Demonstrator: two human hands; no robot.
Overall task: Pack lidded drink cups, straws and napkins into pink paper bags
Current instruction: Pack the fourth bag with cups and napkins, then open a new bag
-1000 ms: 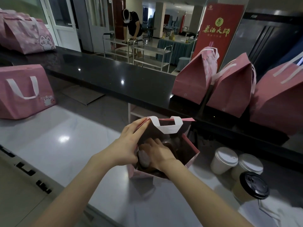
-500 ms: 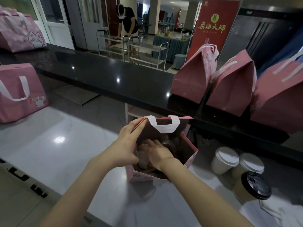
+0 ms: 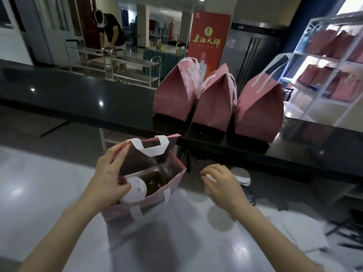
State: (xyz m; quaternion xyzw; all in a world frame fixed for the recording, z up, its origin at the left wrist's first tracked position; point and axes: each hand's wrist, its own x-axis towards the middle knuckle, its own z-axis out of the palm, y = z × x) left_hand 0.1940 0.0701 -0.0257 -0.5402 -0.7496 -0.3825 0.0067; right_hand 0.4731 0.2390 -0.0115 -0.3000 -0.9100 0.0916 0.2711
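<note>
Left grip [image 3: 110,173] pinches rim of open pink bag [image 3: 149,199], bag upright on white tabletop [image 3: 49,193]. White-lidded cup [image 3: 135,190] sits inside. Right grip [image 3: 222,183] curled over second cup [image 3: 209,177], just right of bag.

**Both hands busy, arms out over table**

Both forearms are bare and reach forward from the near edge of the table [image 3: 39,183]. Left hand [image 3: 110,179]: thumb and fingers pinch the left rim of the bag [image 3: 121,213], index finger stretched up along the rim. Right hand [image 3: 222,185]: palm down, just right of the bag, fingers curled round the lid of a cup [image 3: 209,177]. Frame is blurry there.
</note>
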